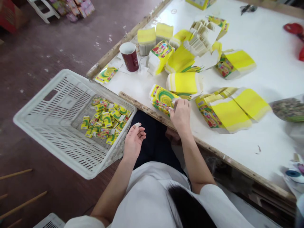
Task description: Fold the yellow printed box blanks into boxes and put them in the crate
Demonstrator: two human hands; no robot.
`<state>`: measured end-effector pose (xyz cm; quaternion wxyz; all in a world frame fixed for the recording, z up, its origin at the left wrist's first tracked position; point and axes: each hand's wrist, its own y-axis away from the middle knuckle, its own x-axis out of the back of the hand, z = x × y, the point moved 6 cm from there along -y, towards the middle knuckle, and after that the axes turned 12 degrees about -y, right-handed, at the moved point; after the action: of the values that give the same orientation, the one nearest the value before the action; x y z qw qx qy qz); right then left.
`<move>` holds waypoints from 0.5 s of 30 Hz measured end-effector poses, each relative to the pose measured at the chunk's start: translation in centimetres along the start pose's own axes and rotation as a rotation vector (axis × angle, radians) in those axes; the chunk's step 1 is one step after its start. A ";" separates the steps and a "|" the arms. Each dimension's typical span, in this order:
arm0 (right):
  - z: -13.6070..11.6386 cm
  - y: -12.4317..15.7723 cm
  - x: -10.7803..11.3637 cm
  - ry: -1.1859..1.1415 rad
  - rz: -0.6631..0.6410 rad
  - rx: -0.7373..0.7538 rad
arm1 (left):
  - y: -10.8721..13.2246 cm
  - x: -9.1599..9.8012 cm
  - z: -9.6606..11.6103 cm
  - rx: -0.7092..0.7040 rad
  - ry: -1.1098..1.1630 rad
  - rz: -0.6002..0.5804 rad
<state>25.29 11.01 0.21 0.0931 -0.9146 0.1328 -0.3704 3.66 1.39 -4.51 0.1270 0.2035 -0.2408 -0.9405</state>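
Note:
My right hand [181, 117] is at the table's near edge, its fingers closed at the right end of a flat yellow-and-green printed carton [162, 97]. White tape wraps a fingertip. My left hand [135, 141] hovers over my lap, beside the crate's rim; its fingers are loosely curled and apart, nothing shows in them, and one tip wears white tape. Just behind the right hand lies a stack of yellow carton blanks [184, 83]. Below and left, the white plastic crate [51, 109] holds many small folded yellow boxes [107, 119].
A dark red mug [130, 57] stands near the table's left corner. More carton stacks [234, 109] spread across the white table [266, 145]. A clear bag [288, 108] lies at the right, red-handled scissors [294, 29] farther back. A wooden strip edges the table.

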 end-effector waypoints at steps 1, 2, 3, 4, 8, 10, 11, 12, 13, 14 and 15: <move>-0.3 0.2 0.2 -0.056 0.019 0.003 | 0.1 0.1 0.1 -0.016 -0.009 -0.003; -0.6 0.5 0.5 -0.119 0.036 0.001 | 0.2 0.1 0.1 -0.035 -0.019 -0.010; -1.0 1.0 0.7 -0.184 0.042 -0.007 | 0.3 0.0 0.3 -0.062 -0.030 -0.025; -1.5 1.8 0.8 -0.249 0.030 -0.019 | 0.5 -0.2 0.5 -0.101 -0.039 -0.047; -4.7 6.6 -1.1 -0.550 -0.332 -0.047 | 1.4 -1.2 2.1 -0.323 -0.057 -0.061; -6.6 9.8 -2.9 -0.789 -0.598 -0.079 | 1.6 -1.6 3.1 -0.409 -0.061 -0.023; -7.2 11.0 -3.5 -0.904 -0.633 -0.101 | 1.7 -1.7 3.6 -0.450 -0.056 -0.005; -7.4 12.0 -3.9 -0.976 -0.628 -0.118 | 1.7 -1.8 4.0 -0.483 -0.045 0.011; -7.5 12.6 -4.3 -1.016 -0.596 -0.133 | 1.6 -1.8 4.2 -0.502 -0.032 0.033; -7.3 13.0 -4.5 -1.017 -0.557 -0.149 | 1.5 -1.6 4.2 -0.496 -0.024 0.060; -7.0 13.2 -4.7 -0.991 -0.538 -0.163 | 1.3 -1.5 4.0 -0.466 -0.027 0.084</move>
<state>14.80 -0.55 -1.49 -0.0243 -0.9850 -0.1361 0.1037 3.41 2.38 -0.21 0.2065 0.1461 -0.0271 -0.9671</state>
